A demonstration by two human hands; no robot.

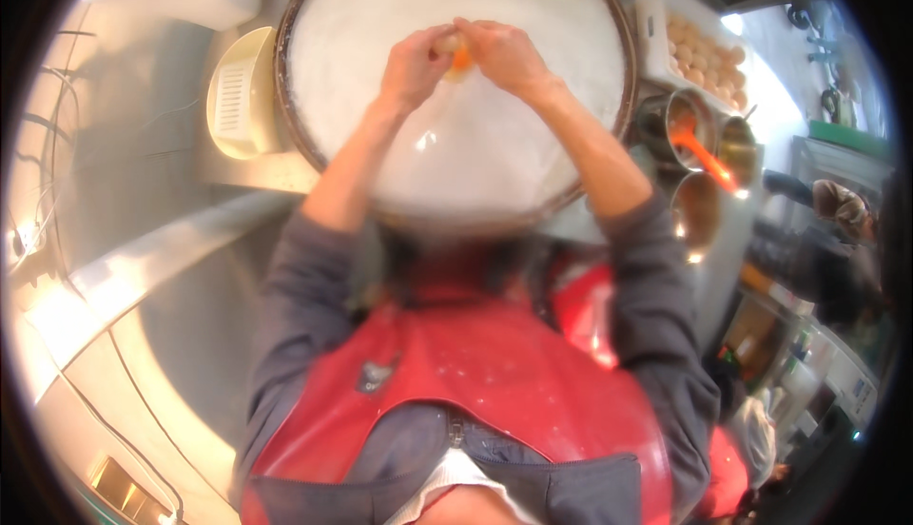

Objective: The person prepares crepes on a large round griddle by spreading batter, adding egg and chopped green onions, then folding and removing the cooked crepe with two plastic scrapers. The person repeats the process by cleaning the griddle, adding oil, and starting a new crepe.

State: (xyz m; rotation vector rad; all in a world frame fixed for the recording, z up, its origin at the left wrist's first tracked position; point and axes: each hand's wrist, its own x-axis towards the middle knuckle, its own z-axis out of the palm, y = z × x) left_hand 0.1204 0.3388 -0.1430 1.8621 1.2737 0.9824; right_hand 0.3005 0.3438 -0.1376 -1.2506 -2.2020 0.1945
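Both my hands meet over a large round pan (282, 90) with a dark rim and a smooth white surface inside. My left hand (412, 68) grips a pale cracked eggshell (447, 45). From the opposite side, my right hand (508, 58) pinches at the same egg, its fingers hiding most of that part of the shell. Orange egg yolk (462, 61) and clear white hang out below the crack, between the hands. The falling egg is blurred.
Right of the pan stands a white crate (650, 40) of brown eggs (695, 51). Below it are metal pots (695, 204), one with an orange ladle or spatula (702, 157). A cream plastic basket (242, 97) sits left. Another person (834, 254) is at the far right.
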